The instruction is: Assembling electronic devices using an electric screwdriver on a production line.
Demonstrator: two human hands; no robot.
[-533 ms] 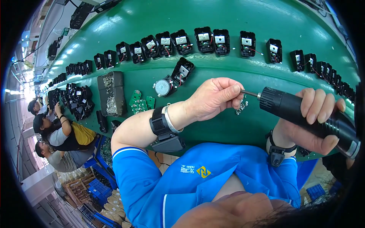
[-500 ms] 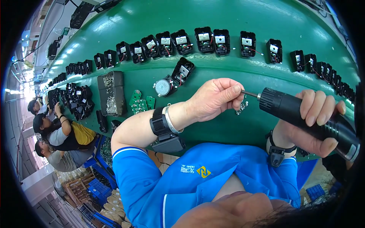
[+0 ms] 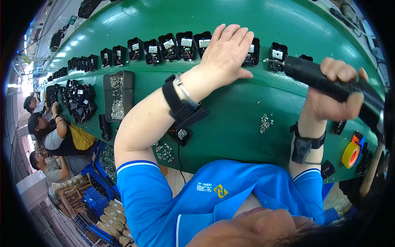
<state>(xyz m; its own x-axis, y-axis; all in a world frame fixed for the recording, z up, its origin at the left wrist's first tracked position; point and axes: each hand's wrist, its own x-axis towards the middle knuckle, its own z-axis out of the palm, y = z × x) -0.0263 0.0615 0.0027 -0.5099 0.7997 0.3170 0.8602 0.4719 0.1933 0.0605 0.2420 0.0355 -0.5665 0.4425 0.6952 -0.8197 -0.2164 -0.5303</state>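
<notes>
My left hand (image 3: 228,53) reaches over the row of black plastic housings (image 3: 186,45) on the far side of the green bench. Its fingers are stretched out flat and the thumb stands apart; part of the row is hidden beneath it. My right hand (image 3: 335,88) is wrapped around a black electric screwdriver (image 3: 306,73). The tool lies sideways, its bit pointing left, close to another housing (image 3: 277,52). From above I cannot tell whether they touch. Metal plates and red wires show inside several housings. A small heap of screws (image 3: 266,123) lies nearer to me.
A dark tray (image 3: 131,96) of screws stands left, beside a pile of black housings (image 3: 80,99). Another screw heap (image 3: 165,153) is by my left elbow. An orange-and-yellow tape roll (image 3: 351,154) and a wooden handle (image 3: 372,173) are at right. Several people work far left.
My left hand has left the screwdriver bit and moved away from me to the housing row, its fingers opening. My right hand has carried the screwdriver farther out over the bench.
</notes>
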